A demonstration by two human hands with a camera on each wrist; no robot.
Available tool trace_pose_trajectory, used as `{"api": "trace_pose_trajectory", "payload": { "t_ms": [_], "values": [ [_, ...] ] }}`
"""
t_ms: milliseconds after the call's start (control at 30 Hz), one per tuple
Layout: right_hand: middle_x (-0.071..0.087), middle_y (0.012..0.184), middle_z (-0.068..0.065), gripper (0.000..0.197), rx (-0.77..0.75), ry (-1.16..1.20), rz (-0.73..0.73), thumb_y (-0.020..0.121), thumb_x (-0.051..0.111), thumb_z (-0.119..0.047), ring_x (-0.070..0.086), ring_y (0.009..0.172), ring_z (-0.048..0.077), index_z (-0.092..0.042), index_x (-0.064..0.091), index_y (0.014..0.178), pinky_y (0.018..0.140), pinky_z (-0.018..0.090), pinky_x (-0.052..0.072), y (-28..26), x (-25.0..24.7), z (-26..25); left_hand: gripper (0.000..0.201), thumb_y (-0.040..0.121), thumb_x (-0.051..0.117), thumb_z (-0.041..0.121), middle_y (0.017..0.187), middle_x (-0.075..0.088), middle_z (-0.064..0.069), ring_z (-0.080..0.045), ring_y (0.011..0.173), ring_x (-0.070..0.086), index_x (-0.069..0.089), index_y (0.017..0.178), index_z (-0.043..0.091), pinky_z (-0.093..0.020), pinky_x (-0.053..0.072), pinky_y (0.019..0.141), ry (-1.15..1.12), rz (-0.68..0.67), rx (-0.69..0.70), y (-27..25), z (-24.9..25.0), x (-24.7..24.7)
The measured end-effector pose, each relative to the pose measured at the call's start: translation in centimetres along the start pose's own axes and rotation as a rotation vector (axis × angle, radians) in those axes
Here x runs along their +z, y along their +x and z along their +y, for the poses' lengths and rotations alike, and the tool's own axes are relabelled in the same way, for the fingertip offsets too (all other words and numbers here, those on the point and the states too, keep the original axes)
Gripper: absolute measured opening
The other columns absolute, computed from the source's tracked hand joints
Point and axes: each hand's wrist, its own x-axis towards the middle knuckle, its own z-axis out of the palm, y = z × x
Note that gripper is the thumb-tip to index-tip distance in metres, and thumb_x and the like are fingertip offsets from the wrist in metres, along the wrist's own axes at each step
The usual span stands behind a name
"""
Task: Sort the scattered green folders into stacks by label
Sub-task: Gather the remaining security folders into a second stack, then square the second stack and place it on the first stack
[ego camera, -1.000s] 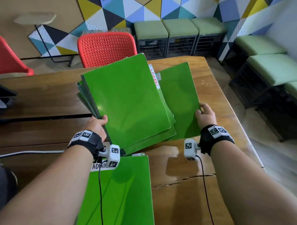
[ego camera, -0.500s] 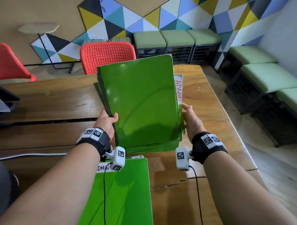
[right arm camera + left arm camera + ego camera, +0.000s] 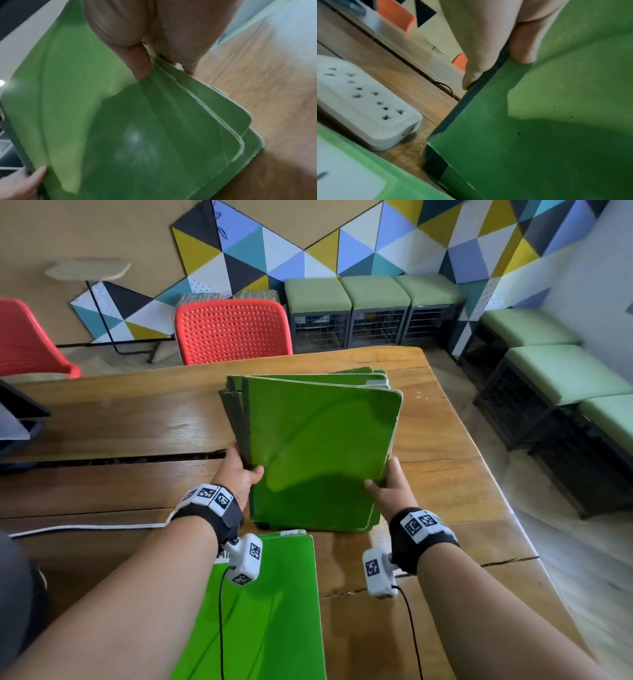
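both forearms reaching forward over the wooden table [image 3: 137, 419], palms turned inward toward each other. left hand [image 3: 236, 474] clamped on the left edge of the stack of green folders [image 3: 318, 460], thumb lying over the front cover, fingers hidden behind. right hand [image 3: 390, 491] clamped on the right edge low down, thumb on the front cover, fingers wrapped behind. stack stood on its bottom edge on the table, near the table's right end, tilted back away from the body, top edges fanned apart. lying flat just nearer, a separate green folder [image 3: 267, 604] with a white label partly covered by the left wrist camera. seen only from the left wrist: a white power strip [image 3: 359, 100] on the table beside the stack's lower corner, a thin black cable [image 3: 447, 88] farther back, the thumb [image 3: 523, 44] pressed flat on the cover, and the dark spine edges of the stack [image 3: 467, 102]. seen only from the right wrist: the right thumb [image 3: 139, 63] pinching several rounded-corner covers [image 3: 197, 108] that splay apart below it, and the left thumb tip [image 3: 36, 174] at the opposite edge. behind the table, a red perforated chair [image 3: 233, 332] and green-cushioned stools [image 3: 373, 292].
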Motion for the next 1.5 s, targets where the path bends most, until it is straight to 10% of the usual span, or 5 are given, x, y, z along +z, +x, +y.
{"api": "trace_pose_trajectory", "payload": {
  "t_ms": [467,767,933,1200,1500],
  "values": [
    [0.063,0.118,-0.004,0.068,-0.245,0.046,0.105,0.087,0.050,0.013,0.059,0.112,0.020,-0.051,0.047,0.109,0.096,0.048,0.051,-6.3,0.8,-4.3,0.067,0.069,0.056,-0.020,0.109,0.066,-0.017,-0.040,0.106,0.061,0.050,0.120,0.023,-0.062,0.050,0.090,0.008,0.037,0.203,-6.5,5.9,-2.2],
    [0.061,0.121,0.002,0.062,-0.236,-0.002,-0.005,0.083,0.053,0.013,0.056,0.117,0.026,-0.035,0.046,0.121,0.099,0.054,0.047,-12.1,6.1,-2.1,0.048,0.079,0.060,-0.019,0.096,0.066,0.000,-0.018,0.087,0.061,0.049,0.118,0.007,-0.003,0.046,0.060,0.113,0.147,0.198,-15.3,4.1,-8.3],
    [0.059,0.120,-0.004,0.072,-0.224,0.052,-0.125,0.082,0.057,0.012,0.056,0.117,0.022,-0.048,0.041,0.118,0.099,0.054,0.048,-14.8,8.6,-2.2,0.073,0.070,0.060,-0.029,0.111,0.067,-0.011,-0.029,0.102,0.063,0.044,0.130,0.009,-0.046,0.049,0.096,-0.103,0.192,0.076,-18.0,1.9,-11.2],
    [0.038,0.147,0.002,0.104,-0.354,0.286,-0.105,0.076,0.056,0.021,0.050,0.124,0.022,-0.057,0.028,0.139,0.095,0.046,0.052,-16.8,7.7,-8.1,0.085,0.058,0.068,-0.031,0.112,0.066,-0.013,-0.029,0.098,0.066,0.045,0.126,0.014,-0.041,0.057,0.079,-0.127,0.138,0.160,-18.9,4.4,-12.0],
    [0.054,0.119,0.007,0.033,-0.734,-0.102,0.090,0.093,0.055,-0.004,0.053,0.108,0.006,-0.011,0.064,0.123,0.097,0.021,0.045,-16.4,7.7,-9.3,0.087,0.061,0.075,-0.022,0.120,0.059,-0.009,-0.027,0.112,0.056,0.036,0.127,0.020,-0.044,0.046,0.098,0.057,0.148,0.175,-18.6,4.9,-11.7]
  ]
}}
